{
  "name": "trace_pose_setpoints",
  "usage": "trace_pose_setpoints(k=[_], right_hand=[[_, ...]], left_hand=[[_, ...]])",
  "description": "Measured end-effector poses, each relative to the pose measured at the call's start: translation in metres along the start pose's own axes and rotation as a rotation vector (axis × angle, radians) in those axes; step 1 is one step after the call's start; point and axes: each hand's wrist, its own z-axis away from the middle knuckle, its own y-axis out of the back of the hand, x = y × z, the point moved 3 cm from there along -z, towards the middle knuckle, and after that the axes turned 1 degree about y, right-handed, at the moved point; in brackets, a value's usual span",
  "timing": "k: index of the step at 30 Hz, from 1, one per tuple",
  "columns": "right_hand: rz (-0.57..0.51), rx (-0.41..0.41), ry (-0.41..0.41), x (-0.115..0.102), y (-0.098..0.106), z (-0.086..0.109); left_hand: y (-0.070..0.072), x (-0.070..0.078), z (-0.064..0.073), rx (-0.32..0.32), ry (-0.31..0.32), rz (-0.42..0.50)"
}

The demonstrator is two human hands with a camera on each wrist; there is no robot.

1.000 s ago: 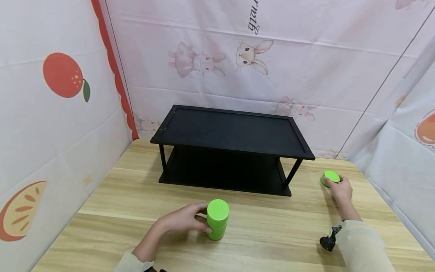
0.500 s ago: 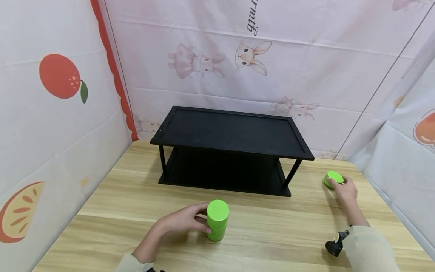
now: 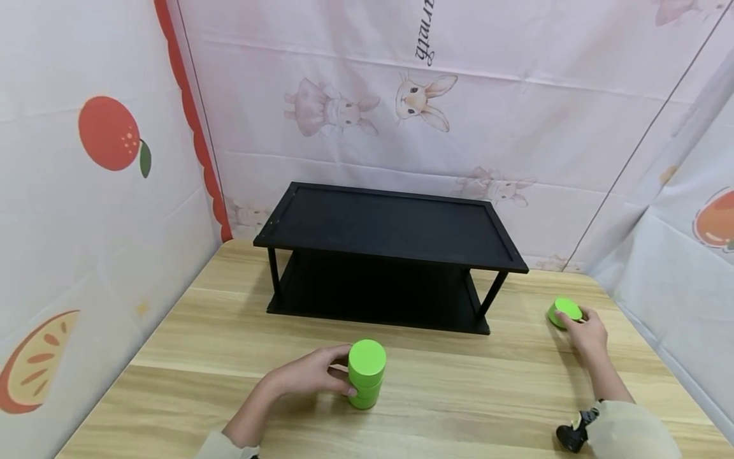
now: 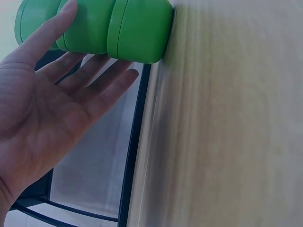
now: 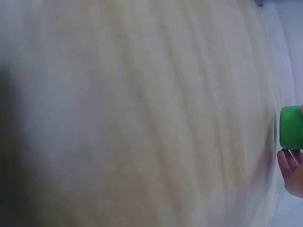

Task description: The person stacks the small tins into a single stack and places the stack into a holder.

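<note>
Near the front middle of the table stands an upright stack of green round lidded jars [image 3: 367, 373]. My left hand [image 3: 312, 371] holds it from the left side. The left wrist view shows the thumb of my left hand [image 4: 52, 94] across the stacked jars [image 4: 90, 26], with the fingers on the other side. Over at the far right, a single short green jar [image 3: 566, 311] is pinched between the thumb and fingers of my right hand [image 3: 587, 335]. Only part of that jar [image 5: 290, 127] and of my right hand [image 5: 292, 172] shows at the right wrist view's edge.
A black two-tier rack [image 3: 390, 226] stands at the back middle of the wooden table [image 3: 459, 389]. Printed cloth walls [image 3: 344, 51] enclose the table at the back and both sides. A black device [image 3: 572, 437] is on the right wrist.
My right hand has moved a little to the right and nearer to me, with the single green jar in its grip. My left hand and the stack have stayed in place.
</note>
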Motion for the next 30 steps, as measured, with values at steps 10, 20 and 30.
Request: trace_pose_setpoints(k=[10,20,30], right_hand=[[0.057,0.009,0.015,0.005,-0.002,0.006],[0.063,-0.003,0.044,0.003,0.0,0.007],[0.029,-0.028,0.113,-0.001,0.001,0.011]], left_hand=[[0.0,-0.004,0.0,-0.007,0.0,-0.021],[0.0,0.0,0.0,0.0,0.005,0.011],[0.0,-0.001,-0.001,-0.004,-0.001,0.031]])
